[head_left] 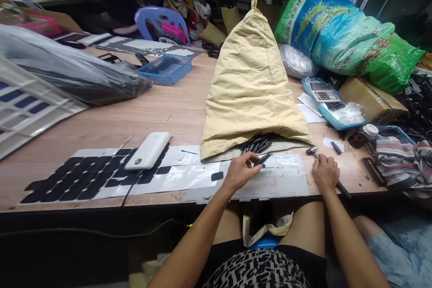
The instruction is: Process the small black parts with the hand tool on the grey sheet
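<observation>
Pinching a slim black piece (263,159) over the white sheet (286,177): left hand (241,171), grip hiding the near end. Right hand (326,172), three o'clock from it: grip closed around a hammer (343,190), middle covered. Black pile (257,144), one o'clock from left hand: partly hidden by cloth bag (251,81).

Slim black piece (263,159) tilted in left hand (240,171); hammer (312,150), metal head, dark handle, slanted under right hand (326,173).

top (258,272): blk/beige geom. print | shorts (312,263): blk | L hand (241,171), R hand (326,173): bare | forearms (199,238): bare
</observation>
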`<action>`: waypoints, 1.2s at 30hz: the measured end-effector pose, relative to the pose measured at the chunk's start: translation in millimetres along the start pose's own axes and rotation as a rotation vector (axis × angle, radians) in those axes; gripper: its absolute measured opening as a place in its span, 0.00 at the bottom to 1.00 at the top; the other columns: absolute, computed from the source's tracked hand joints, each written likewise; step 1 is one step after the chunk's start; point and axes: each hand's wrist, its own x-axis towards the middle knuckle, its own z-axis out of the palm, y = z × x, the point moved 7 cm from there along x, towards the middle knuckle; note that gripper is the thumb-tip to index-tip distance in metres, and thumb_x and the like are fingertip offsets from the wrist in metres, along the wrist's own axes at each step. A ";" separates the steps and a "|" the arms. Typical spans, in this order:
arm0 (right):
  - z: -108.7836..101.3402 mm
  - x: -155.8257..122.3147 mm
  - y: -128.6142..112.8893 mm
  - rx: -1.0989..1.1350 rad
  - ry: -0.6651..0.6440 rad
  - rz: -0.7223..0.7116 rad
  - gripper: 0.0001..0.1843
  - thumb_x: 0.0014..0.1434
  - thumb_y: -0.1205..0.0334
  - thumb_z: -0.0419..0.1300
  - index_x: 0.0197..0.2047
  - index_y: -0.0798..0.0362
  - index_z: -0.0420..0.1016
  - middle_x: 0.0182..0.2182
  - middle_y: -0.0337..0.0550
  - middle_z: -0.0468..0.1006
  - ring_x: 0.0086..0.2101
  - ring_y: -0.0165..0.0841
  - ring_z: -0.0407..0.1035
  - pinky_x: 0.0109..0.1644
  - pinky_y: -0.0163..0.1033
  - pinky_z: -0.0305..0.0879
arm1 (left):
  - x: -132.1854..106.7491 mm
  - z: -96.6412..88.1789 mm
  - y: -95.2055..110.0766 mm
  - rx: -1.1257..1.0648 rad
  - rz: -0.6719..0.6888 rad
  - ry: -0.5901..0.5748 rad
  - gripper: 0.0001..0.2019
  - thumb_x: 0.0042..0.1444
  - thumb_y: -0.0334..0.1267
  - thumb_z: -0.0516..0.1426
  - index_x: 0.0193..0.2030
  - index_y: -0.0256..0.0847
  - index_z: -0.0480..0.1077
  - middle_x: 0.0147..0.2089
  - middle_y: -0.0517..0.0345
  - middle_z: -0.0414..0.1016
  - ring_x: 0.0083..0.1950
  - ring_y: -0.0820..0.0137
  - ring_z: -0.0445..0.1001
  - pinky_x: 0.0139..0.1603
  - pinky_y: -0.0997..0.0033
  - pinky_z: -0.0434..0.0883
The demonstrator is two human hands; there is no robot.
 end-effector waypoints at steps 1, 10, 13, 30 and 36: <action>0.4 0.0 0.3 -0.003 0.004 -0.002 0.16 0.67 0.55 0.54 0.55 0.49 0.73 0.43 0.48 0.69 0.42 0.39 0.61 0.41 0.42 0.49 | -2.2 6.9 -3.2 -0.042 -0.003 -0.100 0.08 0.49 0.41 0.62 0.37 0.45 0.75 0.33 0.63 0.77 0.32 0.69 0.72 0.34 0.70 0.68; 0.0 -0.3 4.9 0.024 0.009 0.015 0.17 0.66 0.56 0.55 0.56 0.50 0.73 0.43 0.48 0.71 0.42 0.39 0.62 0.42 0.41 0.50 | 8.1 36.6 0.2 0.112 0.173 -0.045 0.06 0.52 0.36 0.64 0.38 0.45 0.77 0.40 0.60 0.80 0.45 0.63 0.72 0.48 0.65 0.69; -0.1 0.1 6.7 0.046 0.026 0.028 0.19 0.65 0.56 0.56 0.57 0.52 0.72 0.44 0.49 0.72 0.43 0.39 0.62 0.43 0.41 0.51 | -3.2 38.0 -3.2 0.144 0.206 0.012 0.07 0.54 0.36 0.64 0.41 0.44 0.77 0.43 0.59 0.80 0.47 0.63 0.71 0.51 0.63 0.68; -43.6 -44.4 -7.7 0.138 -0.353 0.093 0.15 0.68 0.58 0.49 0.52 0.55 0.69 0.44 0.52 0.76 0.43 0.41 0.70 0.44 0.42 0.59 | -1.1 43.7 -17.3 0.056 0.227 0.057 0.08 0.51 0.31 0.65 0.39 0.43 0.76 0.41 0.59 0.76 0.46 0.64 0.71 0.51 0.62 0.66; -52.8 -91.5 -71.9 0.497 -0.387 -0.122 0.21 0.66 0.54 0.52 0.60 0.50 0.67 0.44 0.46 0.80 0.40 0.39 0.75 0.44 0.41 0.66 | -1.9 40.8 -12.5 0.084 0.174 0.038 0.10 0.48 0.31 0.65 0.38 0.43 0.75 0.40 0.61 0.76 0.43 0.64 0.69 0.49 0.62 0.64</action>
